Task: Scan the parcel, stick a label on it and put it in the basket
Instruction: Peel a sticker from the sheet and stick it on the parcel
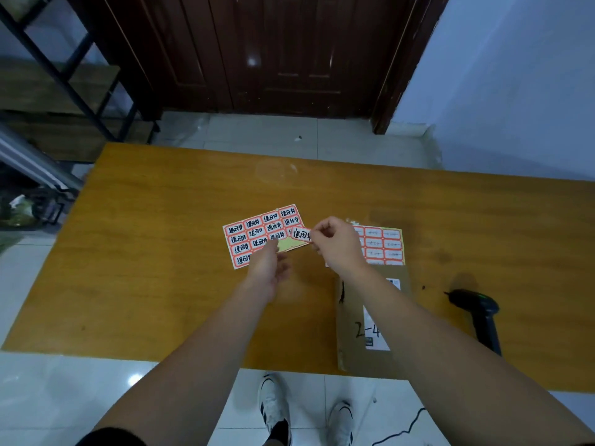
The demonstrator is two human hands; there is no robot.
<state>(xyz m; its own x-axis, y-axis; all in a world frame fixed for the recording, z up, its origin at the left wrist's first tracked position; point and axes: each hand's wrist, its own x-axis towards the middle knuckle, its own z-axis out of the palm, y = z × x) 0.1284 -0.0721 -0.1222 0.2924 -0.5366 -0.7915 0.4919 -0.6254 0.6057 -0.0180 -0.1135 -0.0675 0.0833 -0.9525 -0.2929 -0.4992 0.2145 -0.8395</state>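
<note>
Parcel (363, 336): a flat cardboard package with a white shipping slip and handwritten marking, lying at the near edge of the table (161, 252), partly covered by the right forearm; no basket is in view. Label (301, 235): red-bordered, handwritten, pinched at its right end between thumb and fingers of the right hand (335, 243), and lifted just beyond the parcel. Left hand (270, 268): fingers loosely spread, fingertips pressing the label sheet (264, 235) flat, gripping nothing. Procedure, as judged: keep the sheet pinned until the label is fully free; hold the label by one edge only, adhesive side down and clear of the fingers; carry it toward the parcel and lay it on bare cardboard, not over the slip's barcode; smooth from one edge outward. A second sheet (383, 246) lies touching the parcel's far end; the barcode scanner (483, 313) lies right of the parcel. Table: orange-brown wood, worn; beyond it tiled floor, a dark wooden door (273, 53), and metal shelving (58, 91) far left of the parcel.
</note>
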